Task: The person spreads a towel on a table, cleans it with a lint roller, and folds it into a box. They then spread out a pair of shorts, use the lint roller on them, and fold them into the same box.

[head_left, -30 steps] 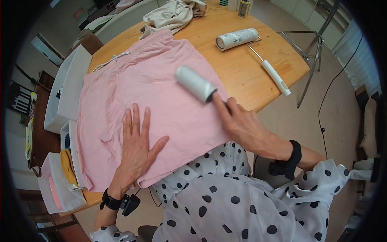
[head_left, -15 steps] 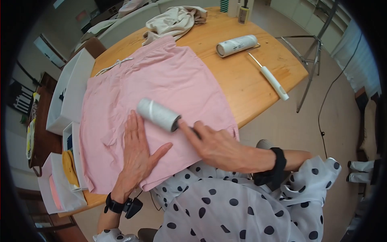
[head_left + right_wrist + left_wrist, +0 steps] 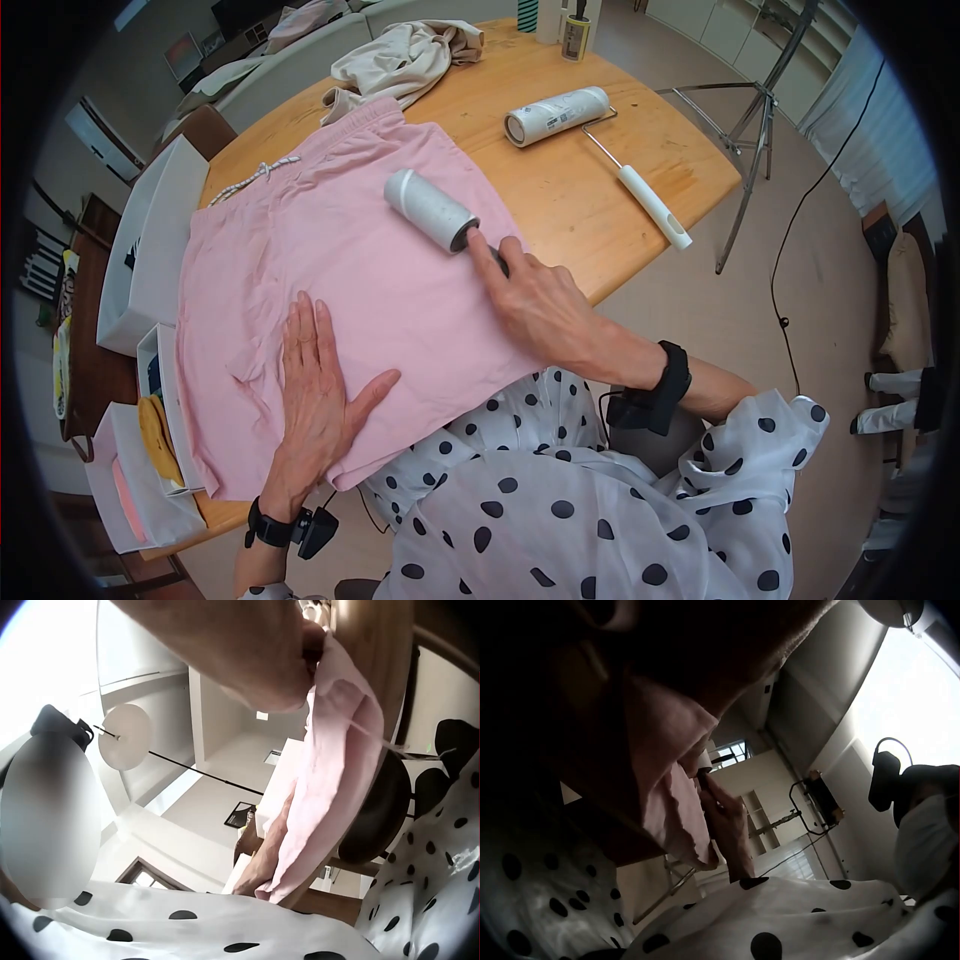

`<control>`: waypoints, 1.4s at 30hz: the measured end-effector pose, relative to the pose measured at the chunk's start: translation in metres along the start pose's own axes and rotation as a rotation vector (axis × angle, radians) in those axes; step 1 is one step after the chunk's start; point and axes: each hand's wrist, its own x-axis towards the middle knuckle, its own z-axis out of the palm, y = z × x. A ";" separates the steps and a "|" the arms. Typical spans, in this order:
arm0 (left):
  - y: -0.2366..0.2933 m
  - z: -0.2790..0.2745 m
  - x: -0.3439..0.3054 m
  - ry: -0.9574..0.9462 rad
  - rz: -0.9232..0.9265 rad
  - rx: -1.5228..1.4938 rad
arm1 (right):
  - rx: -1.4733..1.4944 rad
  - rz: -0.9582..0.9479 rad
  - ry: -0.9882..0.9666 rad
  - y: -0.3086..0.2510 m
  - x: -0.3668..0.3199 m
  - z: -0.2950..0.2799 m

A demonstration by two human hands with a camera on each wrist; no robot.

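Observation:
Pink drawstring shorts point(image 3: 340, 240) lie spread on the wooden table, their near edge by the person's lap. The left hand point(image 3: 318, 405) rests on the lower left of the shorts, palm down, fingers straight and thumb spread. In the right hand point(image 3: 545, 305) is the dark handle of a lint roller point(image 3: 428, 208), the index finger stretched along toward the roller's end. Its pale cylinder lies over the upper right part of the shorts. Both wrist views show the edge of the shorts point(image 3: 341, 772) from low down, with the roller mostly hidden.
A second, white-handled lint roller point(image 3: 560, 115) lies at the table's right. Behind the shorts is a crumpled beige garment point(image 3: 405, 60). White bins point(image 3: 160, 240) line the left side, one holding a yellow item point(image 3: 157, 440). A tripod point(image 3: 755, 130) stands beyond the table's right edge.
The right hand swept the lint roller down and left to beside the left hand's fingertips, then back up and right across the shorts. The left hand stays in place on the fabric.

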 end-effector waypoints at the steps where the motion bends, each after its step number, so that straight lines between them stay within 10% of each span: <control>1: 0.000 0.000 0.000 -0.002 -0.003 0.004 | -0.019 0.022 -0.007 0.004 0.000 0.002; 20: 0.000 -0.002 -0.004 -0.004 -0.006 -0.020 | 0.221 -0.181 -0.172 -0.039 -0.067 -0.025; 42: 0.000 -0.001 -0.003 -0.007 -0.003 0.003 | -0.215 0.231 0.255 0.109 -0.062 -0.037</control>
